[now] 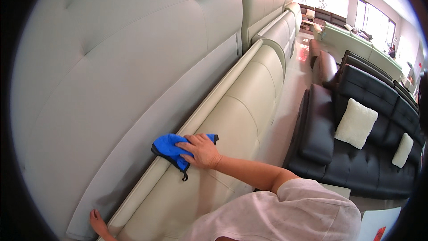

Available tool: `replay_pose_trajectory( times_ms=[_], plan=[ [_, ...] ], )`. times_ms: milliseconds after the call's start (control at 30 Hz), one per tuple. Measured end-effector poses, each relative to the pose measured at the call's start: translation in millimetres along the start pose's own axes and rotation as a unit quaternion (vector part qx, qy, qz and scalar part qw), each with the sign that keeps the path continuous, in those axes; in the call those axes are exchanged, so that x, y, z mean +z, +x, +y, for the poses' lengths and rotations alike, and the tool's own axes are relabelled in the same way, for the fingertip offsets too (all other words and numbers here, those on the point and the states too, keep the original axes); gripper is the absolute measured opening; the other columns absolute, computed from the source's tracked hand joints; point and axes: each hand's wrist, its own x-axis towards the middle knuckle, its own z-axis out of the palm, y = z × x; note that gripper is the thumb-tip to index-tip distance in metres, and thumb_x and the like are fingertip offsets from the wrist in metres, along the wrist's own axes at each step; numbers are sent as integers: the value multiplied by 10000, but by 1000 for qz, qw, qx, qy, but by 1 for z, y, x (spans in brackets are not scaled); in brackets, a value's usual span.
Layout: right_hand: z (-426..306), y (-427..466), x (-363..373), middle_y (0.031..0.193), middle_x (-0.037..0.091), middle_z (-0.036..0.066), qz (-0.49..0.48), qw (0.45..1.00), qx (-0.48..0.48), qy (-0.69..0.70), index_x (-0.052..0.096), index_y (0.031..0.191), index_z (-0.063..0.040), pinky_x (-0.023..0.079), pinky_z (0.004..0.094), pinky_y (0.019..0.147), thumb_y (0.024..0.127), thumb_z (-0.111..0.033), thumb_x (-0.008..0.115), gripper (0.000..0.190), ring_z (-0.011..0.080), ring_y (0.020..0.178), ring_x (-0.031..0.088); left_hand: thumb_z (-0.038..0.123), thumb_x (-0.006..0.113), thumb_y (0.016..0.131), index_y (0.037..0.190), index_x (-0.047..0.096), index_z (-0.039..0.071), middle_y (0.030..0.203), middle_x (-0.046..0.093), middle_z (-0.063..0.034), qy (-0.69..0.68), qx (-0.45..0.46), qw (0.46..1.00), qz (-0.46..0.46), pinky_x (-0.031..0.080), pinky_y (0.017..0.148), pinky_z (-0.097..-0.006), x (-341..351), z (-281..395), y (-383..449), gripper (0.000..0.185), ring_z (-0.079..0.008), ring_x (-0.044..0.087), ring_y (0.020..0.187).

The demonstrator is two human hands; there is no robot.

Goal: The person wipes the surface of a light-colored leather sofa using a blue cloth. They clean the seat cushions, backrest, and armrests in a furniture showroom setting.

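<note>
My right hand [202, 150] presses a blue cloth with black edging [169, 144] onto the rounded top edge of a cream upholstered panel [230, 117], which looks like a bed's headboard or footboard in leather. The cloth drapes over the piping, and its small black hanging loop dangles on the near side. At the lower left, my left hand [97, 222] is beside the panel's near end, fingers curled together and nothing visible in them. Behind the cream panel rises a large grey tufted headboard [133, 57], with a dark narrow gap between the two.
More upholstered headboards [264, 0] stand in line farther back. Across a tiled aisle [281, 124] is a black leather sofa [361, 164] with a fluffy white cushion [357, 124]. A pale green sofa [357, 45] stands beyond, near windows. A white panel [378, 222] is at lower right.
</note>
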Motion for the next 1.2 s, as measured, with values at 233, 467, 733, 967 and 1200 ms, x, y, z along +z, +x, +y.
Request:
replay_pose_trajectory(
  times_ms=[233,467,733,967,1200],
  plan=[
    [25,0,-12,1197,591,143,-37,993,-93,69,630,1293,-152,433,424,933,859,-301,736,472,316,1051,590,455,502,1041,1313,665,51,1274,634,-316,224,-78,971,-38,482,1005,-542,13,79,-38,514,-393,657,1140],
    [137,16,-60,1200,597,146,-72,975,-175,121,638,1288,-168,456,427,927,842,-318,754,485,315,1030,611,264,566,1022,1268,641,-9,1287,642,-238,173,-48,973,143,427,1060,-479,63,182,-100,375,-400,560,1251],
    [262,26,-131,1193,643,168,-87,989,-101,69,702,1230,-135,465,467,932,809,-208,772,433,357,1063,601,413,698,922,1545,420,129,1601,374,-185,79,-107,988,80,253,1204,-539,88,395,-137,739,-381,281,1512],
    [286,12,-136,1265,617,212,-96,988,-102,61,674,1250,-87,435,492,994,825,-193,739,443,409,1119,570,474,662,926,1463,502,116,1503,456,-187,122,-109,976,143,331,1136,-509,93,472,-161,664,-359,453,1360],
    [324,45,-130,1272,624,223,-111,991,-17,77,630,1287,-19,445,480,1025,983,-177,612,344,424,1195,570,420,608,961,1348,614,114,1427,552,-146,75,-88,971,211,287,1152,-555,118,491,-190,493,-325,481,1351]
  ],
)
